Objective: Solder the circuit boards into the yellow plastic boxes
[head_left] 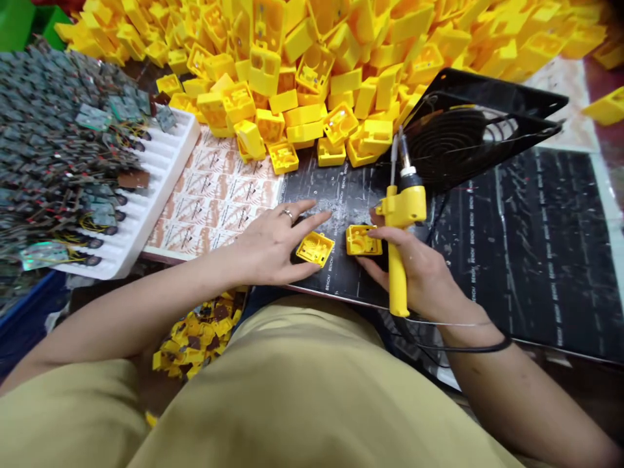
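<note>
Heaped yellow casings (316, 68), circuit boards (63, 143) and a soldering gun (404, 207) mark an electronics workshop.

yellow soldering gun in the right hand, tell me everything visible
The yellow soldering gun looks plastic, with a long straight handle and a bulkier head. A black collar and pale ring lead to a slim metal tip, beside a thin metal tube. The right hand holds it at the table edge, tip pointing away; a thin wire trails from its lower end.
</note>
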The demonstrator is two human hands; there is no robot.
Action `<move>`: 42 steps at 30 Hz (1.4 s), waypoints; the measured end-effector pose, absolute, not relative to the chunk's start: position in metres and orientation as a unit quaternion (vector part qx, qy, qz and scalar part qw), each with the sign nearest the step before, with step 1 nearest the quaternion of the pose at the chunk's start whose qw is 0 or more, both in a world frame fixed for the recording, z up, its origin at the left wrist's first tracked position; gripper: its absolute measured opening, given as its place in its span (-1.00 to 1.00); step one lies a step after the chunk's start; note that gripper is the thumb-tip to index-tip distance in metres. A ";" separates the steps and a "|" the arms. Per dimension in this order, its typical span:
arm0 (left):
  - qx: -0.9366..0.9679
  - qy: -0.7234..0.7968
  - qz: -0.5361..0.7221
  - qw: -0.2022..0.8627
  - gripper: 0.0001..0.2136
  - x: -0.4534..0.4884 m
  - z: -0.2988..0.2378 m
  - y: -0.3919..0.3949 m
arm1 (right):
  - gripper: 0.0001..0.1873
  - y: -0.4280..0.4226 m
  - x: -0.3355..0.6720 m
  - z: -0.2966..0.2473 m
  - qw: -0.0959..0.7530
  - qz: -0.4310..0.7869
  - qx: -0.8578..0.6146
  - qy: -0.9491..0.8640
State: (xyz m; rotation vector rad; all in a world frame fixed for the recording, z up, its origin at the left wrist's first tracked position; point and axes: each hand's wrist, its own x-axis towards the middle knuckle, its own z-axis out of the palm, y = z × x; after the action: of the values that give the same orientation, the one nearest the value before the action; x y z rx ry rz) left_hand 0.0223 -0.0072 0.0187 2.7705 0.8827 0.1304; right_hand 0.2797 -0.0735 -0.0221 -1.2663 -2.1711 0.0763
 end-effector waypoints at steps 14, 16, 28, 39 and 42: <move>0.941 0.281 0.108 0.155 -0.38 -0.001 0.003 -0.017 | -0.57 -0.070 0.280 0.003 0.261 0.126 -0.413 -0.863; 0.934 0.287 0.136 0.166 -0.38 -0.002 -0.002 -0.018 | -0.62 -0.059 0.280 0.001 0.234 0.124 -0.370 -0.890; 0.933 0.311 0.009 0.183 -0.39 0.004 0.021 -0.008 | -0.53 -0.060 0.257 -0.029 0.314 -0.012 -0.364 -0.877; 0.786 0.609 -0.104 -0.019 -0.58 -0.124 0.064 0.185 | -0.51 -0.077 0.240 -0.020 0.344 0.072 -0.483 -0.802; 0.800 0.594 -0.082 -0.028 -0.79 -0.137 0.068 0.191 | -0.50 -0.078 0.247 -0.021 0.348 0.063 -0.491 -0.796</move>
State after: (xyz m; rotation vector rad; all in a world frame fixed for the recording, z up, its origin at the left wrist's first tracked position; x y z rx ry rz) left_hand -0.1372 0.1908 0.0676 2.5593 1.8982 -0.2608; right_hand 0.2470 -0.0777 -0.0211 -1.2742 -2.0645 0.1621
